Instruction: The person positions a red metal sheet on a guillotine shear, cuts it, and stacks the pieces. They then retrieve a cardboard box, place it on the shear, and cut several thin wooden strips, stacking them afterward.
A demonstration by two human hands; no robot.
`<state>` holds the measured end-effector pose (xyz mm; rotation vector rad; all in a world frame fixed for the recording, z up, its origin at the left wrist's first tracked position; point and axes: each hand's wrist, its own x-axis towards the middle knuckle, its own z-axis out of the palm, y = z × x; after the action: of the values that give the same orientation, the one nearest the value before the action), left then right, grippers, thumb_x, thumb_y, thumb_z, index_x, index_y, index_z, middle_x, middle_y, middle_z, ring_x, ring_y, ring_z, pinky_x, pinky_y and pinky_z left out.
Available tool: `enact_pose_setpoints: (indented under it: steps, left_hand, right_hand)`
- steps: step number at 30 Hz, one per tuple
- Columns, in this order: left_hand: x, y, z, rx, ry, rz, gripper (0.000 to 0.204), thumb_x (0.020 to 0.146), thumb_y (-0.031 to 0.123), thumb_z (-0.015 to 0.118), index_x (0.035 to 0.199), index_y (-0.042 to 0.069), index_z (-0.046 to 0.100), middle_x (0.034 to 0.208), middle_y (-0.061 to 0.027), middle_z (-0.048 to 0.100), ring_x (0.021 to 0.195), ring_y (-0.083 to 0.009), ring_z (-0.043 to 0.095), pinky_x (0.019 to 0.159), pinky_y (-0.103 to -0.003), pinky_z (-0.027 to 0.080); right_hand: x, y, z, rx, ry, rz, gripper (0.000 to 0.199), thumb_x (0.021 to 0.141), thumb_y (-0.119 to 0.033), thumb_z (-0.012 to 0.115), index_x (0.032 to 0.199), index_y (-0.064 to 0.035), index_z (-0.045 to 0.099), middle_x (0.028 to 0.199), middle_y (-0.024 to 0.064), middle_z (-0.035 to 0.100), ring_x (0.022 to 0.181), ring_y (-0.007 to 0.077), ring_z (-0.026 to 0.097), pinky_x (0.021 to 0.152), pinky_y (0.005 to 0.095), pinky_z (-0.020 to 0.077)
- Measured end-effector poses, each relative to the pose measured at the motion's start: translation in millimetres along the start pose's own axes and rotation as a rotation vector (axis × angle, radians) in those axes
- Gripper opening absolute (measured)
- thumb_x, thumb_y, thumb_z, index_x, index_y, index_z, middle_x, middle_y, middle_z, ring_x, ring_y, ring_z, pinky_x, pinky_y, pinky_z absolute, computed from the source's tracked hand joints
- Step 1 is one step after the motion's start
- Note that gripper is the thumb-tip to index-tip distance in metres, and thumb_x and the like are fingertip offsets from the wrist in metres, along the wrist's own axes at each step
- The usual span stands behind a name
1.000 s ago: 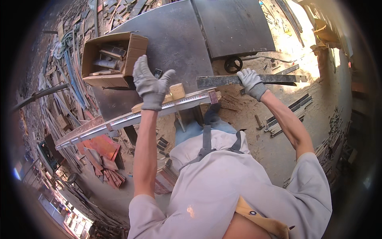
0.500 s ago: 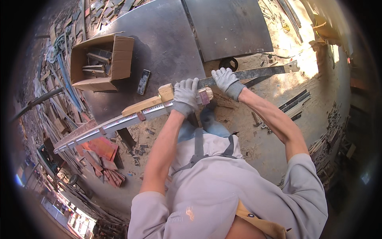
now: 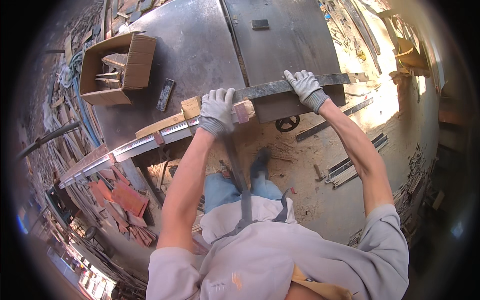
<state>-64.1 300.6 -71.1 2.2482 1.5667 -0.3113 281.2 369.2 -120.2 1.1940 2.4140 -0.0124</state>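
Note:
A long dark plank (image 3: pixel 265 89) lies crosswise over the metal table, its right end reaching past the table's edge. My left hand (image 3: pixel 216 107), in a pale grey glove, closes over the plank's left end beside a wooden block (image 3: pixel 191 107). The palm and whatever is under it are hidden. My right hand (image 3: pixel 305 89), gloved alike, grips the plank farther along, fingers over its far edge and thumb apart. Running left from my left hand is a metal fence (image 3: pixel 130 146) with a measuring tape along it and a wood strip (image 3: pixel 160 124) on top.
A cardboard box (image 3: pixel 139 62) holding wood pieces stands on the left table (image 3: pixel 195 45), near a small dark block (image 3: pixel 165 95). Another dark block (image 3: pixel 260 24) lies on the right table (image 3: pixel 295 45). A handwheel (image 3: pixel 287 123) sits below. Reddish boards (image 3: pixel 129 197) and scraps cover the floor.
The left table, fence and plank have moved away from me relative to the right table, with both hands on them. The plank now lies over the right table, and a dark block there has come into view.

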Motion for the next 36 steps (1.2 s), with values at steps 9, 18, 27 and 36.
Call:
enact_pose_setpoints:
  steps: [9, 18, 27, 36]
  left_hand:
    - [108.7, -74.9, -59.5, 0.032, 0.092, -0.006, 0.102, 0.066, 0.041, 0.088, 0.151, 0.006, 0.043, 0.134, -0.0188, 0.055, 0.128, -0.038, 0.052, 0.111, -0.048, 0.043]
    - [164.3, -102.4, -93.4, 0.029, 0.194, 0.025, 0.095, 0.065, 0.038, 0.086, 0.146, 0.009, 0.046, 0.132, -0.0201, 0.055, 0.127, -0.0399, 0.053, 0.107, -0.049, 0.047]
    - [129.5, -88.2, -96.0, -0.04, 0.031, -0.025, 0.132, 0.053, 0.071, 0.093, 0.156, 0.007, 0.042, 0.143, -0.0231, 0.05, 0.138, -0.0431, 0.046, 0.114, -0.052, 0.043]
    - [33.8, -41.8, -60.1, -0.414, -0.376, 0.039, 0.074, 0.084, 0.066, 0.072, 0.132, 0.009, 0.073, 0.132, -0.0201, 0.065, 0.127, -0.0381, 0.062, 0.108, -0.047, 0.049]
  right_hand:
    - [136.7, 64.9, -44.7, -0.034, 0.06, -0.011, 0.077, 0.092, -0.019, 0.069, 0.161, -0.0044, 0.04, 0.121, 0.0163, 0.062, 0.113, 0.0331, 0.06, 0.098, 0.0434, 0.0493]
    - [172.7, 96.9, -73.0, -0.024, 0.121, 0.077, 0.08, 0.088, -0.014, 0.072, 0.16, -0.0032, 0.039, 0.124, 0.0194, 0.063, 0.114, 0.0357, 0.061, 0.101, 0.0449, 0.051]
    - [-48.5, 27.8, -13.5, 0.499, -0.113, 0.394, 0.088, 0.091, -0.031, 0.079, 0.163, -0.0074, 0.035, 0.134, 0.0218, 0.059, 0.129, 0.0393, 0.057, 0.109, 0.0468, 0.0489]
    - [-233.8, -71.1, 28.4, 0.808, -0.089, 0.571, 0.09, 0.087, -0.019, 0.081, 0.164, -0.0124, 0.035, 0.144, 0.0312, 0.055, 0.136, 0.0478, 0.052, 0.115, 0.0505, 0.0435]
